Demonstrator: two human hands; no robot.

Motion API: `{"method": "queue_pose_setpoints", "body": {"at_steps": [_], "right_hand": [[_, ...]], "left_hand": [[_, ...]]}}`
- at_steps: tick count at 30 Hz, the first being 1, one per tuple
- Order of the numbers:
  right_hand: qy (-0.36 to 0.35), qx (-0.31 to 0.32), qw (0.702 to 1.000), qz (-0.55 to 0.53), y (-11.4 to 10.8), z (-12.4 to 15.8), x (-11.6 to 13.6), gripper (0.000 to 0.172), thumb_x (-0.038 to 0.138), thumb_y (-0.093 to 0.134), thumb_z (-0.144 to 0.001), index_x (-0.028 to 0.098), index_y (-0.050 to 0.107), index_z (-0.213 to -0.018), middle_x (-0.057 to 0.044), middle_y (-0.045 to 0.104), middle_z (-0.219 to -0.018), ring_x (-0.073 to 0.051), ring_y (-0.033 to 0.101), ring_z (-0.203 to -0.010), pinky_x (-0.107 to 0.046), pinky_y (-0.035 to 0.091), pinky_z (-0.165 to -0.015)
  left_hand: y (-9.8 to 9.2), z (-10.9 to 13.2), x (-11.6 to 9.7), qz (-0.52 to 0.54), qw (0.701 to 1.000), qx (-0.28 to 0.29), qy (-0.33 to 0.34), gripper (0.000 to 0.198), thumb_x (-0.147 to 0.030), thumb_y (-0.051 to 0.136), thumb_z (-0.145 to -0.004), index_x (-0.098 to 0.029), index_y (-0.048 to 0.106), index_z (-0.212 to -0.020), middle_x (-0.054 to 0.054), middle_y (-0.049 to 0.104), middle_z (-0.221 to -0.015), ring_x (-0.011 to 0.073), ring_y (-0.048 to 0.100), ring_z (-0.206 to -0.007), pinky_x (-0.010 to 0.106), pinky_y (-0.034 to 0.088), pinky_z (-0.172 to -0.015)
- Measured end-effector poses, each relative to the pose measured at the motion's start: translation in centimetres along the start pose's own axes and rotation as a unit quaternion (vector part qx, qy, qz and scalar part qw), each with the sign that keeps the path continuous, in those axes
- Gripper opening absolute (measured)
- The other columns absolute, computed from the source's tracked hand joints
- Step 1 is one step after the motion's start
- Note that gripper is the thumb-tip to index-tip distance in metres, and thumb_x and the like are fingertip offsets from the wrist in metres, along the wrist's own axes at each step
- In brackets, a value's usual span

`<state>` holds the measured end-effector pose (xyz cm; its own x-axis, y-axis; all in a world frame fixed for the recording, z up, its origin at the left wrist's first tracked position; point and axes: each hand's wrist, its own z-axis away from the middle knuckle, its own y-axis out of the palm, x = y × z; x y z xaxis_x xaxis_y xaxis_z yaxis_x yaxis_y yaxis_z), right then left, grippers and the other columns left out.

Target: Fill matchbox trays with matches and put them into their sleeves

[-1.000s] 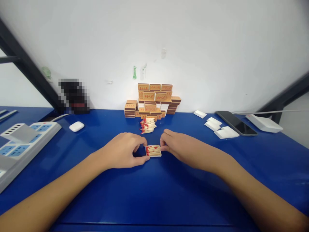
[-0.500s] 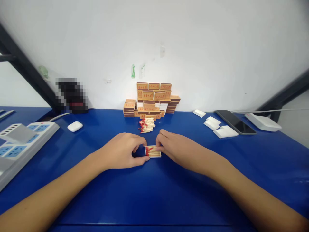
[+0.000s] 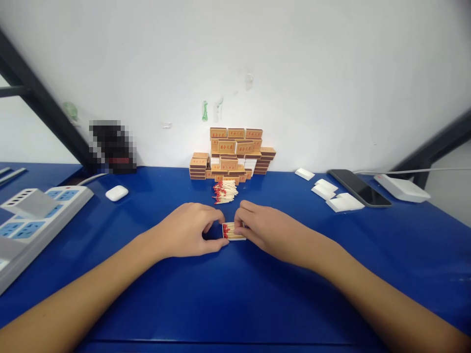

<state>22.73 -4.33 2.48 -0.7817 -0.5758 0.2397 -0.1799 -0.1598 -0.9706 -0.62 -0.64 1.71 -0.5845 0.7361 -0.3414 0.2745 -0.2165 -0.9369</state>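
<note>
Your half-closed left hand (image 3: 193,229) holds the match tray (image 3: 235,239), lengthwise nine-to-three, at nine o'clock; your right hand (image 3: 263,225) overlaps three, grip unclear.

Tray (image 3: 238,239) w/ matches (image 3: 229,234) in it, btwn my L hand (image 3: 191,229) & R hand (image 3: 263,224). Match pile (image 3: 225,192) just past my 2 hands, stacked matchboxes (image 3: 226,146) behind. Power strip (image 3: 27,229) L of L hand; phone (image 3: 358,188) beyond R hand, off R.
</note>
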Motion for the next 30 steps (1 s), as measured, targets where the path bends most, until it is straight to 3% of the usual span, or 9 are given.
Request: {"method": "queue_pose_setpoints", "body": {"at_steps": [16, 22, 30], "right_hand": [[-0.024, -0.051, 0.998, -0.02, 0.36, -0.2, -0.28, 0.01, 0.017, 0.055, -0.103, 0.017, 0.063, -0.096, -0.003, 0.06, -0.1, -0.013, 0.055, -0.071, -0.027, 0.037, -0.063], [-0.042, -0.035, 0.998, -0.042, 0.27, -0.25, 0.25, 0.014, 0.019, 0.053, -0.105, 0.018, 0.065, -0.098, -0.003, 0.059, -0.098, -0.013, 0.056, -0.072, -0.028, 0.038, -0.065], [-0.032, -0.021, 0.999, -0.028, 0.13, -0.13, 0.01, 0.014, 0.022, 0.058, -0.104, 0.018, 0.065, -0.094, -0.003, 0.061, -0.098, -0.014, 0.058, -0.074, -0.029, 0.038, -0.066]], "left_hand": [[-0.08, -0.06, -0.08, -0.008, 1.0, 0.001, 0.003, 0.024, -0.042, 0.07, -0.088, -0.019, 0.071, -0.094, -0.002, 0.063, -0.071, 0.0127, 0.054, -0.059, 0.028, 0.034, -0.056], [-0.06, -0.1, -0.16, -0.008, 1.0, -0.004, 0.005, 0.027, -0.043, 0.069, -0.088, -0.018, 0.064, -0.081, -0.002, 0.062, -0.07, 0.012, 0.052, -0.058, 0.028, 0.034, -0.055], [-0.11, -0.05, -0.19, -0.006, 1.0, -0.006, 0.01, 0.023, -0.041, 0.068, -0.089, -0.019, 0.068, -0.087, -0.002, 0.063, -0.07, 0.0122, 0.053, -0.057, 0.028, 0.034, -0.054]]}}
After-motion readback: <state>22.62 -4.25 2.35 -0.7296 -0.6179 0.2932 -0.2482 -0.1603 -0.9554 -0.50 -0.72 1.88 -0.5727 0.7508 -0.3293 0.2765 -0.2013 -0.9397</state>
